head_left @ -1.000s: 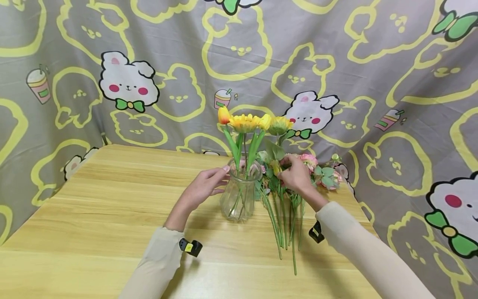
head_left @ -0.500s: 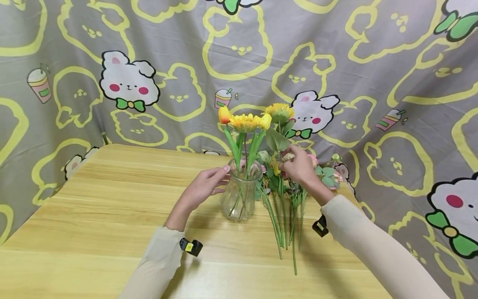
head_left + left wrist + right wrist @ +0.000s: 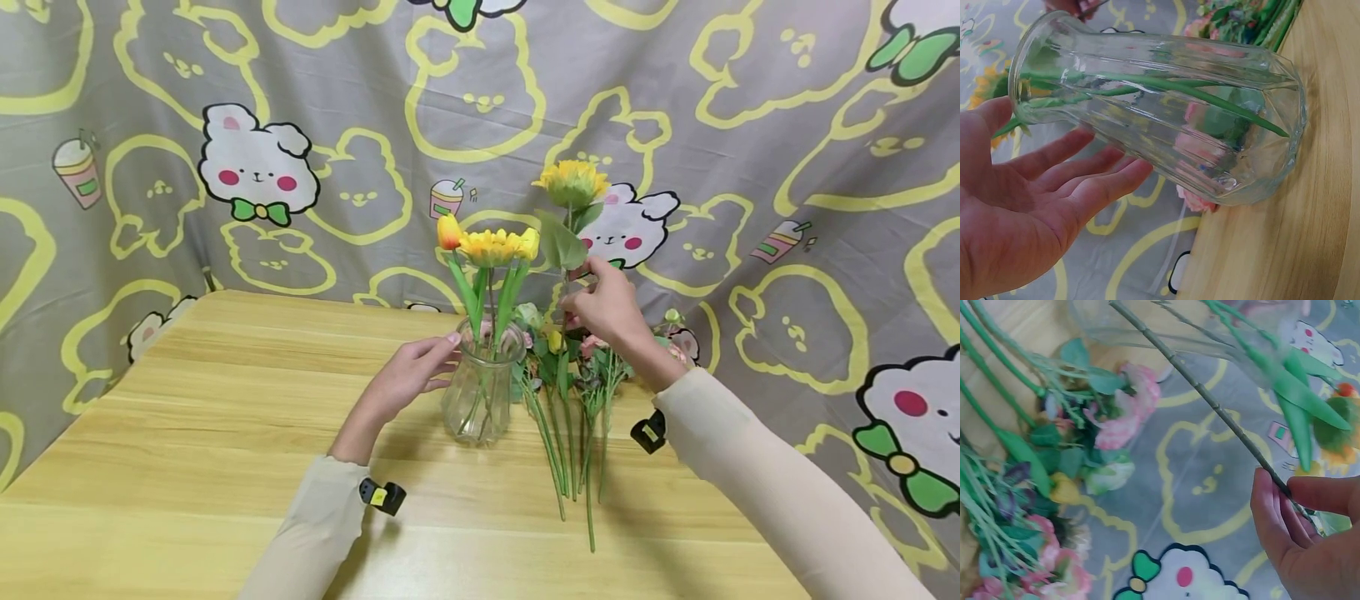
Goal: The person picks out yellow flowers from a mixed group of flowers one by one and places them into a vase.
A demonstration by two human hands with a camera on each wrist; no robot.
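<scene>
My right hand [image 3: 602, 304] pinches the stem [image 3: 1200, 390] of a yellow sunflower [image 3: 573, 183] between thumb and fingers. The flower stands upright above the pile, to the right of the clear glass vase [image 3: 480, 408]. In the vase are two tulips, one orange-yellow [image 3: 449, 232] and one yellow [image 3: 528, 243], with another yellow sunflower [image 3: 489, 247] between them. My left hand [image 3: 411, 372] is at the vase's left side, thumb at the rim and fingers loosely extended along the glass, as the left wrist view [image 3: 1072, 194] also shows.
Right of the vase lies a pile of artificial flowers, their green stems [image 3: 558, 450] pointing toward me. Among them are pink blossoms [image 3: 1125, 409] and a yellow tulip bud [image 3: 1063, 487]. A patterned grey curtain [image 3: 360, 100] hangs behind the wooden table [image 3: 225, 400].
My right hand has risen from the flower pile, drawing the sunflower upward and slightly right. My left hand and the vase stay in place.
</scene>
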